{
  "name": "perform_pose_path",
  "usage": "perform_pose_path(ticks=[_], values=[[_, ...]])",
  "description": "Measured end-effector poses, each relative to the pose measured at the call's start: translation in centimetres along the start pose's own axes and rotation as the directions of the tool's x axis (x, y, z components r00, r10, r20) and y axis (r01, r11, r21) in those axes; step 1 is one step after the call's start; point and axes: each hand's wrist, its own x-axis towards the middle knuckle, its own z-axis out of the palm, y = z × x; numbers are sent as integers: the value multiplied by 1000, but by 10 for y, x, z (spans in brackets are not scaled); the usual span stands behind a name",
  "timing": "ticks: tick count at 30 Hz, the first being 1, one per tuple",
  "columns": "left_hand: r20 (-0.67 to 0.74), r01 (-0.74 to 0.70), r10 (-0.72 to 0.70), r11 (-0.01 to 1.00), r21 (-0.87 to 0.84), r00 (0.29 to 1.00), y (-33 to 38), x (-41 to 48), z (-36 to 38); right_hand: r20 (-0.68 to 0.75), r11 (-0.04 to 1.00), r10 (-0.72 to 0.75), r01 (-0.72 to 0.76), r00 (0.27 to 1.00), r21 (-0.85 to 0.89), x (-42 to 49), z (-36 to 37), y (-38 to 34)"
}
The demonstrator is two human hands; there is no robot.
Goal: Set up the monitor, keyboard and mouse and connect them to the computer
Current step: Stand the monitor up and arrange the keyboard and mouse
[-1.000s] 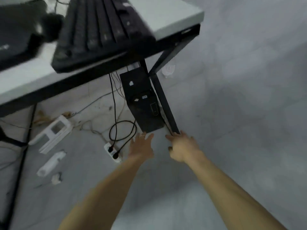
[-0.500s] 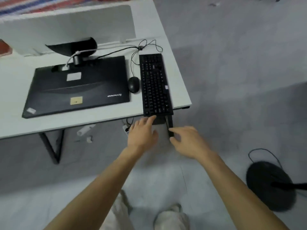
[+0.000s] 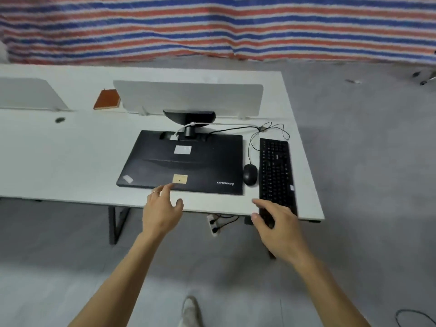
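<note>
As the hands are moving apart from where they were a moment ago, the left hand (image 3: 162, 214) is hovering, fingers loose and spread, at the near edge of the monitor (image 3: 184, 161), which is lying face down on the desk (image 3: 70, 161). The right hand (image 3: 279, 228), loose and holding nothing, is hovering over the near end of the keyboard (image 3: 276, 171), beside the mouse (image 3: 250, 174).

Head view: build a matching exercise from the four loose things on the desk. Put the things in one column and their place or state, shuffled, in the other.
Things:
1. monitor
2. mouse
3. keyboard
4. notebook

Place or state:
A. orange-brown, by the left end of the divider panel
B. lies screen down
C. nearest the right end of the desk
D. between the monitor and the keyboard

Pairs: 1-B, 2-D, 3-C, 4-A
</note>
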Motion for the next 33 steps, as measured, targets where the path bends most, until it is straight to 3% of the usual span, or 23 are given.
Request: perform_pose_path(ticks=[6, 10, 14, 21, 33], values=[[125, 297, -297, 955, 19, 947, -100, 102, -21, 129, 943, 257, -278, 958, 182, 92, 77, -1], [158, 400, -395, 917, 0, 905, -157, 189, -21, 142, 814, 546, -563, 826, 141, 163, 135, 18], [223, 512, -495, 859, -23, 840, -197, 240, -15, 67, 675, 734, -737, 676, 42, 214, 168, 36], [367, 573, -528, 819, -19, 766, -224, 299, 3, -92, 531, 837, -841, 539, -99, 276, 203, 29], [271, 558, -556, 826, 77, 786, -220, 298, 17, -156, 447, 881, -894, 447, -40, 291, 226, 28]])
